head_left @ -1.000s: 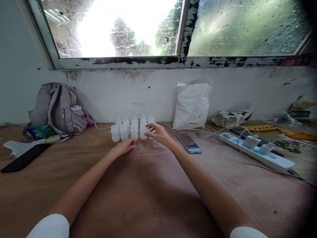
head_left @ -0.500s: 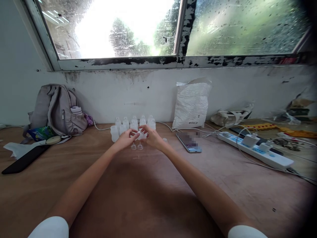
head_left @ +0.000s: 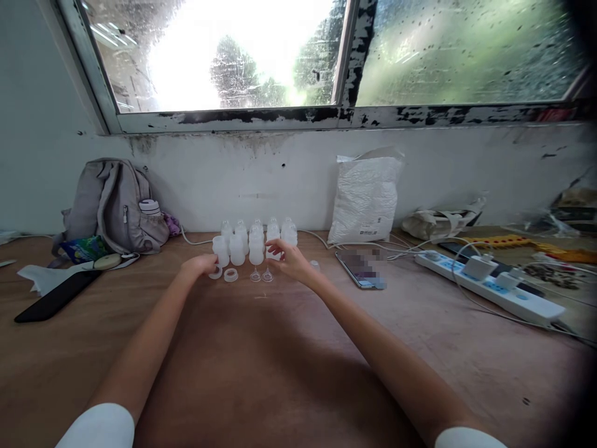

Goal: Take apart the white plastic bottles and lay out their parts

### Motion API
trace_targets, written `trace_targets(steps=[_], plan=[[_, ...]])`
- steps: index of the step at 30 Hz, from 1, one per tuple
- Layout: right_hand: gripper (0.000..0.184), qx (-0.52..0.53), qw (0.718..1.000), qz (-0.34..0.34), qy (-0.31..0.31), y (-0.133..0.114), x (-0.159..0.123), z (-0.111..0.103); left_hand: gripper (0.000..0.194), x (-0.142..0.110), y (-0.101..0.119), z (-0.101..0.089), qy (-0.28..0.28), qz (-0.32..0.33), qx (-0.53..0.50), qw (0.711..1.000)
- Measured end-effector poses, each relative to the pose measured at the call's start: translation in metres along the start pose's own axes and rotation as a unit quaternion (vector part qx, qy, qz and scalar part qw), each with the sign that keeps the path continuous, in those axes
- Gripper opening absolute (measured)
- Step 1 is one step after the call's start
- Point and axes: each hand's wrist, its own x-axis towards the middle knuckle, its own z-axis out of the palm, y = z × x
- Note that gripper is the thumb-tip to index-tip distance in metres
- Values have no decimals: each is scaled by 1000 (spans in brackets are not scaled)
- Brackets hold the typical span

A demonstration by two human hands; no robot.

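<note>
Small translucent white bottles stand in rows near the wall, like baby bottles; the back ones have clear teat-shaped tops. My left hand (head_left: 199, 266) is at the left end of the front row, its fingertips closed on a white ring (head_left: 216, 274) at table level. A second white ring (head_left: 231, 275) lies flat beside it. My right hand (head_left: 291, 260) has thumb and fingers around a bottle (head_left: 272, 234) at the right of the front row. Just below it lie two clear teats (head_left: 267, 275) on the wooden table (head_left: 280, 348).
A phone (head_left: 360, 270) and a white power strip (head_left: 489, 287) with cables lie on the right. Against the wall leans a white padded bag (head_left: 366, 199). A grey backpack (head_left: 109, 205) and a black flat strap-like piece (head_left: 58, 297) are on the left.
My hands have moved apart from their meeting point before the bottles. The left has gone left to the ring; the right stays by the front row. The view has shifted slightly.
</note>
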Motion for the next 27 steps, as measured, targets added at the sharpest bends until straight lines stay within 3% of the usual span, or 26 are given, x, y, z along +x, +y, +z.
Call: trace_targets(steps=[3,9,18,27], plan=[[32,1,1000,6,-5,2,0,1,29,8,-1,12,-59,-27,20,998],[29,4,1000,11,-4,5,0,0,27,10,2,10,-78,-31,37,996],[23,8,1000,3,-1,11,1,1,25,1,12,-1,-16,-26,42,999],[21,0,1000,11,2,8,1,-1,16,-2,34,7,42,58,12,997]])
